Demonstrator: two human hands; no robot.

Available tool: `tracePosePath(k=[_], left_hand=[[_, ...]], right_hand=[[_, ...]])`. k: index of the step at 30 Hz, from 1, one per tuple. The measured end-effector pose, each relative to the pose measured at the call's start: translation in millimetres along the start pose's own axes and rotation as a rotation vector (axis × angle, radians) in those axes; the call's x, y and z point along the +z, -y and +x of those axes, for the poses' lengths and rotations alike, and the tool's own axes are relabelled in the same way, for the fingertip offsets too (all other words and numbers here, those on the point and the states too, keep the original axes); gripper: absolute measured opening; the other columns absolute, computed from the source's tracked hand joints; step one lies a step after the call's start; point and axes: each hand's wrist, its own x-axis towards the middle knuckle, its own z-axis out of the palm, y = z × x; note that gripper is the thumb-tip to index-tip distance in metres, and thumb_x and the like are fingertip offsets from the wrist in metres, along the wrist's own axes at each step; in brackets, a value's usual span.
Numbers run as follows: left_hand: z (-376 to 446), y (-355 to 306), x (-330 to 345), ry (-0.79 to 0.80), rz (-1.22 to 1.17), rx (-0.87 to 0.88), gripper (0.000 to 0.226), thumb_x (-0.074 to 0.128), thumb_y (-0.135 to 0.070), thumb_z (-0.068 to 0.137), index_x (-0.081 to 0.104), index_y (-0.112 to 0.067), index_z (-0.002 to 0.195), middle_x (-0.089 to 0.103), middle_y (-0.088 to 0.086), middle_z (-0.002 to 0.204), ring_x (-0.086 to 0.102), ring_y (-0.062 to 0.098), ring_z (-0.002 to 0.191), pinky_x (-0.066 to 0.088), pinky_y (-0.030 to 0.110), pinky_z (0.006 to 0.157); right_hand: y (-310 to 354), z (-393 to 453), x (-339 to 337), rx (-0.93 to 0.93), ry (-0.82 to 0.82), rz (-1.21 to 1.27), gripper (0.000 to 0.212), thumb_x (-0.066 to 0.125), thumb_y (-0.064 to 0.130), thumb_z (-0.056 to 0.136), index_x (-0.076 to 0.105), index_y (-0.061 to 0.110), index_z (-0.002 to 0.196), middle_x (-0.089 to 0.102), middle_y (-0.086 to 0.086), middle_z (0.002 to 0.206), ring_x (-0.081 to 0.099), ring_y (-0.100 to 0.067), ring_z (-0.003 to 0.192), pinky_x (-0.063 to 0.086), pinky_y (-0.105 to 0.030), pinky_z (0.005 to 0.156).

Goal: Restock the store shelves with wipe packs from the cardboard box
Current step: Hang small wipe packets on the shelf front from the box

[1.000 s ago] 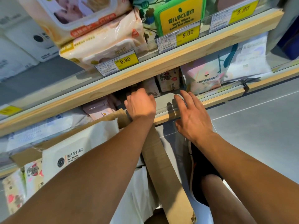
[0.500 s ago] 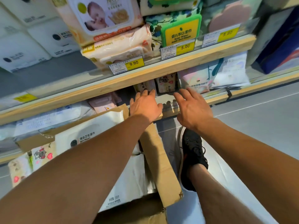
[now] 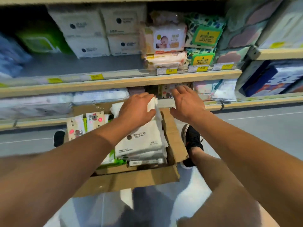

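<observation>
An open cardboard box [image 3: 131, 179] stands on the floor below the shelves, holding a stack of white wipe packs [image 3: 141, 140] and patterned packs [image 3: 91, 119] at its left. My left hand [image 3: 136, 110] lies on the top white pack and grips its far upper edge between fingers and thumb. My right hand [image 3: 186, 102] hovers over the box's right flap [image 3: 173, 136] with spread fingers and holds nothing. Just beyond it, small patterned packs [image 3: 167, 92] stand on the lower shelf [image 3: 246, 102].
The upper shelf [image 3: 114, 82] carries white packs [image 3: 88, 38], baby wipes [image 3: 167, 41] and green-labelled packs [image 3: 205, 36], with yellow price tags along its front. My black shoes [image 3: 193, 138] [image 3: 59, 138] stand either side of the box on grey floor.
Both hands drew back from the lower shelf toward the box. My left hand came down onto the top white pack and took its edge. The view pulled back, showing more of the shelves.
</observation>
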Motion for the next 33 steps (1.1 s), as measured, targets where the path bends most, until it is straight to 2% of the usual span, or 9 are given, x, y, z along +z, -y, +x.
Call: tracePosePath(k=[9,11,13,16,21,25,33], left_hand=[[-108.5,107.7,-40.8,0.004,-0.010,-0.118,0.061,0.061,-0.037,0.085,0.045,-0.020,0.141,0.044,0.003,0.146,0.042,0.028,0.131,0.036,0.037,0.106],[-126.2,129.2,-46.2,-0.004,-0.020,-0.158,0.060,0.062,-0.034,0.085,0.044,-0.020,0.141,0.045,0.004,0.145,0.044,0.029,0.129,0.036,0.037,0.105],[-140.2,150.5,-49.4,0.000,-0.036,-0.208,0.059,0.059,-0.036,0.086,0.045,-0.018,0.140,0.046,0.005,0.145,0.045,0.029,0.128,0.036,0.036,0.105],[-154.1,182.6,-49.3,0.019,-0.034,-0.266,0.066,0.047,-0.046,0.080,0.047,-0.016,0.139,0.048,0.008,0.143,0.047,0.031,0.127,0.041,0.043,0.103],[-155.9,231.7,-34.4,0.041,-0.068,-0.311,0.062,0.063,-0.031,0.084,0.044,-0.014,0.141,0.048,0.010,0.142,0.046,0.031,0.126,0.039,0.039,0.105],[-141.6,265.8,-15.8,0.085,-0.077,-0.323,0.065,0.064,-0.034,0.082,0.044,-0.014,0.141,0.047,0.008,0.144,0.046,0.031,0.126,0.040,0.042,0.103],[-102.7,311.7,23.3,0.172,-0.101,-0.341,0.075,0.068,-0.031,0.076,0.038,-0.015,0.143,0.045,0.006,0.145,0.045,0.031,0.126,0.043,0.042,0.100]], right_hand=[[130.8,-7.8,-6.9,-0.224,0.049,-0.001,0.069,0.059,0.038,0.088,0.031,0.017,0.147,0.037,-0.007,0.148,0.027,-0.028,0.138,0.028,-0.039,0.113],[158.0,-3.0,-3.4,-0.273,0.088,-0.016,0.071,0.058,0.037,0.089,0.029,0.015,0.149,0.035,-0.008,0.150,0.026,-0.029,0.140,0.024,-0.037,0.114],[182.9,3.4,1.4,-0.317,0.109,-0.028,0.071,0.058,0.036,0.088,0.030,0.015,0.150,0.035,-0.009,0.150,0.026,-0.029,0.140,0.021,-0.035,0.115],[214.3,15.4,13.3,-0.366,0.131,-0.014,0.069,0.060,0.034,0.085,0.034,0.017,0.147,0.039,-0.008,0.146,0.031,-0.029,0.137,0.027,-0.036,0.112],[249.5,42.1,39.2,-0.351,0.233,0.007,0.070,0.063,0.030,0.083,0.035,0.015,0.146,0.040,-0.009,0.144,0.035,-0.031,0.133,0.032,-0.037,0.107],[266.5,69.3,66.2,-0.344,0.300,-0.001,0.073,0.064,0.031,0.084,0.033,0.014,0.147,0.040,-0.011,0.145,0.035,-0.034,0.133,0.034,-0.040,0.110],[282.8,126.6,107.4,-0.301,0.387,0.007,0.074,0.065,0.030,0.085,0.028,0.019,0.148,0.034,-0.006,0.150,0.030,-0.030,0.139,0.038,-0.042,0.107]])
